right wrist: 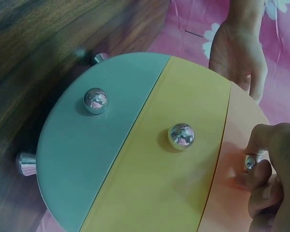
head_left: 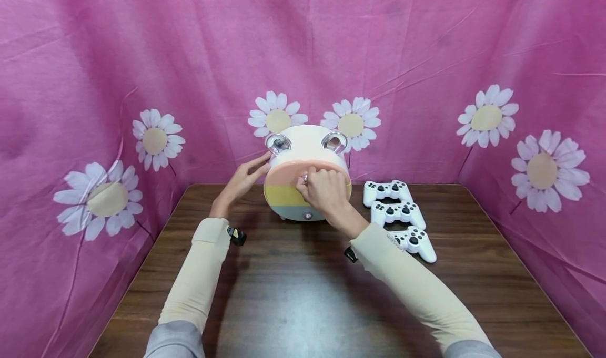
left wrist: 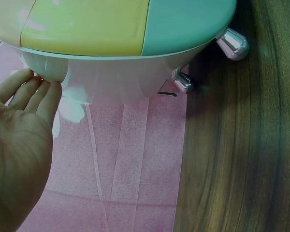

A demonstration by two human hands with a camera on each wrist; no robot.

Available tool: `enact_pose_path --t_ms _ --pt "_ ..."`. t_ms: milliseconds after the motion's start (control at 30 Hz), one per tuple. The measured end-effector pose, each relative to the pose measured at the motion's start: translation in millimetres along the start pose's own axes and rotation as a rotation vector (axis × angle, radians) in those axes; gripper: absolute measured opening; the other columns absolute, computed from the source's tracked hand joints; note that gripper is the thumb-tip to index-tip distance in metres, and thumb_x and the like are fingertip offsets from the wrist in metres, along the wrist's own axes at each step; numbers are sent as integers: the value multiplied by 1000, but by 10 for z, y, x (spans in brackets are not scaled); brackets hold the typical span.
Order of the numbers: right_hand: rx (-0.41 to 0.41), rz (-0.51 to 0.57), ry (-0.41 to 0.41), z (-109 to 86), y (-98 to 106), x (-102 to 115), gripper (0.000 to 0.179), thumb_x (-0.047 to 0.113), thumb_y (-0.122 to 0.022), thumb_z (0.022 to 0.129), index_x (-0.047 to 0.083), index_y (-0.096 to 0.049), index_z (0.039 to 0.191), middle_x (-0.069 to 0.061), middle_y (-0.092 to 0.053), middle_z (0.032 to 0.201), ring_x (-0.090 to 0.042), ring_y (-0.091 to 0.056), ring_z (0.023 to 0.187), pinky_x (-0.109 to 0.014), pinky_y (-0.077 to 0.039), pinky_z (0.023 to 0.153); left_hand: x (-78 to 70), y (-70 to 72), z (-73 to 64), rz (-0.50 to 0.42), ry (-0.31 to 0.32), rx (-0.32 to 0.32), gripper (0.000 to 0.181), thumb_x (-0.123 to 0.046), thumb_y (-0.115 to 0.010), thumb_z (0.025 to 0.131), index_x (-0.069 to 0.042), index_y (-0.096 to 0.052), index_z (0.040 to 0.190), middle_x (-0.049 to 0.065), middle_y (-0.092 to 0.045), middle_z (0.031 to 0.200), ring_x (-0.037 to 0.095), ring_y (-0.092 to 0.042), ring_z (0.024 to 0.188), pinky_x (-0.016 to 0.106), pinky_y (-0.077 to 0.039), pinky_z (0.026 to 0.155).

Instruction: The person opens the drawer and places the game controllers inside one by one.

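Observation:
A round drawer box [head_left: 306, 143] with a white body and chrome ear-like rings stands upright on short chrome feet. Its front has a pink top drawer [head_left: 284, 175], a yellow middle drawer [right wrist: 176, 96] and a teal bottom drawer [right wrist: 70, 154], each with a round chrome knob. My right hand [head_left: 326, 190] pinches the pink drawer's knob [right wrist: 250, 162] between thumb and curled finger. On the box's left side, my left hand [head_left: 242, 181] rests its fairly straight fingertips against the white wall. No gap shows around the pink drawer in the right wrist view.
Three white game controllers, the back one [head_left: 387, 191], the middle one [head_left: 399, 213] and the front one [head_left: 416, 242], lie in a column right of the box. Behind the brown wooden table [head_left: 293, 295] hangs a pink curtain [head_left: 213, 74] with daisies.

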State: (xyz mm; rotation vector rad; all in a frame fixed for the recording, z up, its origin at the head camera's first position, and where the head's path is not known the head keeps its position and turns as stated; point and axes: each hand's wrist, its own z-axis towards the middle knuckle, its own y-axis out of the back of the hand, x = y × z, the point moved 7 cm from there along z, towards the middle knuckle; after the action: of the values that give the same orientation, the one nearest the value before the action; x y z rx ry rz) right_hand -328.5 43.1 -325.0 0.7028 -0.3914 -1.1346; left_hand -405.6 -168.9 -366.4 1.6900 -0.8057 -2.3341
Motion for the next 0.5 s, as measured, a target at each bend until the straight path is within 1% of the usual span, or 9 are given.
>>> enact_pose_path --t_ms 67,200,267,367,500 --pt "-3 -3 3 0 6 0 37 26 -67 95 14 -52 63 3 -41 48 -19 -42 43 -34 -31 35 4 -2 3 -5 2 1 54 -31 -57 111 -16 -46 162 5 -43 169 30 -33 161 49 -23 135" --pt "-32 -20 18 -21 30 7 38 27 -68 94 16 -51 61 6 -33 48 -16 -37 43 -29 -20 37 -180 5 -68 1 20 21 54 -28 -57 112 -11 -45 162 9 -43 169 32 -34 161 51 -25 134" --pt "-58 -25 27 -40 46 17 39 27 -69 92 16 -50 60 7 -29 48 -15 -34 43 -28 -16 38 -177 4 -72 0 18 24 54 -28 -56 112 -12 -45 162 8 -42 169 32 -34 161 51 -25 134" --pt "-83 -24 36 -62 84 37 41 27 -70 91 16 -48 58 7 -28 48 -15 -33 41 -28 -16 38 -173 10 -73 -6 14 24 54 -27 -56 112 -12 -45 162 8 -43 169 32 -34 161 50 -25 134" --pt "-74 -5 34 -91 126 59 40 26 -69 91 17 -48 58 7 -32 47 -16 -36 41 -31 -21 36 -167 14 -69 -22 7 23 53 -26 -57 112 -11 -46 162 8 -42 169 31 -34 161 50 -26 134"
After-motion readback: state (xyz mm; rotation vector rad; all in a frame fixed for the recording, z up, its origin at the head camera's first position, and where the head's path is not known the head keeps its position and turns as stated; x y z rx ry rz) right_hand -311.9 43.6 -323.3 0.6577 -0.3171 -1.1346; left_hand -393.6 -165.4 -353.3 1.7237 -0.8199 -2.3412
